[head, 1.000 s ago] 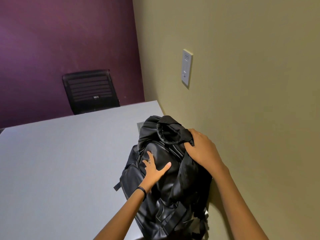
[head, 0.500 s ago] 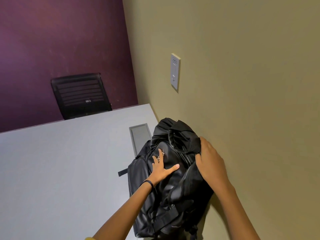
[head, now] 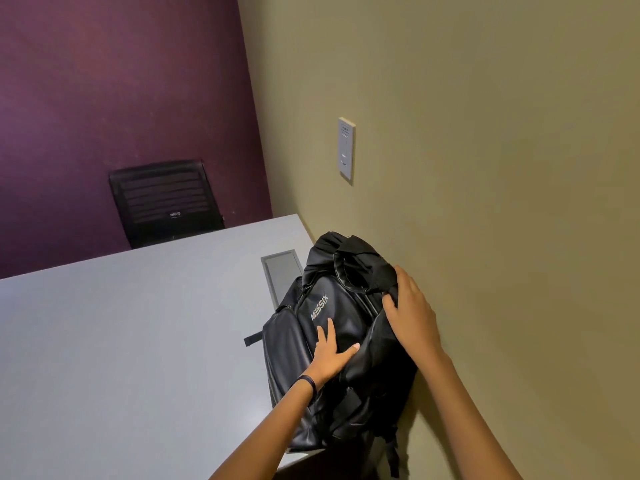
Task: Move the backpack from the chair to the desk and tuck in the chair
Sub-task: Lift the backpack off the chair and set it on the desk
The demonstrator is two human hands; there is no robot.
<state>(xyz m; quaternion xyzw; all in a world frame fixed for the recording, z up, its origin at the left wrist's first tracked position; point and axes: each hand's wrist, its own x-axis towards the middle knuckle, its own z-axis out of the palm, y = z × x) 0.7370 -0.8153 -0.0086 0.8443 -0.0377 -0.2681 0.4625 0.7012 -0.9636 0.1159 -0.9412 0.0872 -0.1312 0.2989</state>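
Observation:
A black backpack [head: 332,306] with white lettering lies on the grey desk [head: 121,341], pushed against the olive wall on the right. My left hand [head: 330,355] rests flat on its front panel, fingers spread. My right hand [head: 410,313] grips the dark fabric at the backpack's upper right side, near the top handle. A black mesh-backed chair [head: 166,199] stands behind the far edge of the desk, against the purple wall. The chair on my side is out of view.
A grey rectangular cable hatch [head: 280,271] is set into the desk just left of the backpack's top. A white wall plate [head: 346,148] hangs on the olive wall above it. The desk's near corner ends under the backpack's bottom.
The backpack has slid a little further onto the desk, uncovering the hatch. My left hand moved down its front, so the lettering now shows. My right hand keeps its hold.

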